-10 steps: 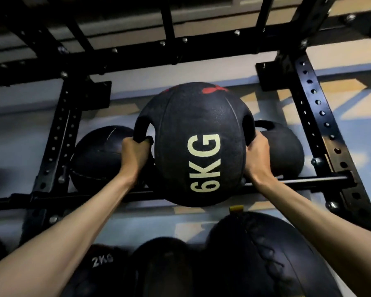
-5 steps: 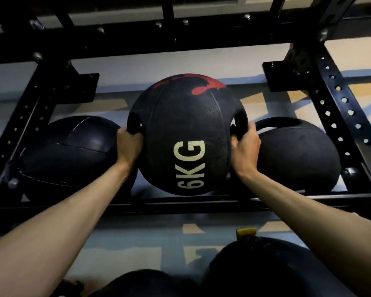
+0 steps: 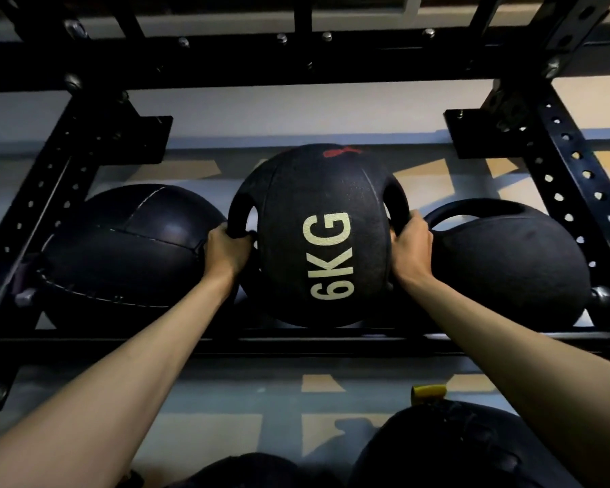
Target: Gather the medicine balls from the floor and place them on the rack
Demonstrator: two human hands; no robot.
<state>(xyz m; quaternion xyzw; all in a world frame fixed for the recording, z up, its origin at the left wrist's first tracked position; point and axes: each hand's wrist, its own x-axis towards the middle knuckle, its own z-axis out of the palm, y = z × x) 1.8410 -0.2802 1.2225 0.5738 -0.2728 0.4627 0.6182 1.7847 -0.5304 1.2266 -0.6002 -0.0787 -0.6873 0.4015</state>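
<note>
The 6KG medicine ball (image 3: 326, 241) was on the upper tier of the rack (image 3: 120, 341), just behind its front rail. The left hand (image 3: 228, 250) gripped the ball's left handle and the right hand (image 3: 411, 248) its right handle. A stitched ball (image 3: 131, 248) lay just left of it, and a handled ball (image 3: 507, 262) just right.

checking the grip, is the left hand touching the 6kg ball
Touching. The head view shows the left hand with its fingers curled round the side handle of the 6KG ball.
</note>
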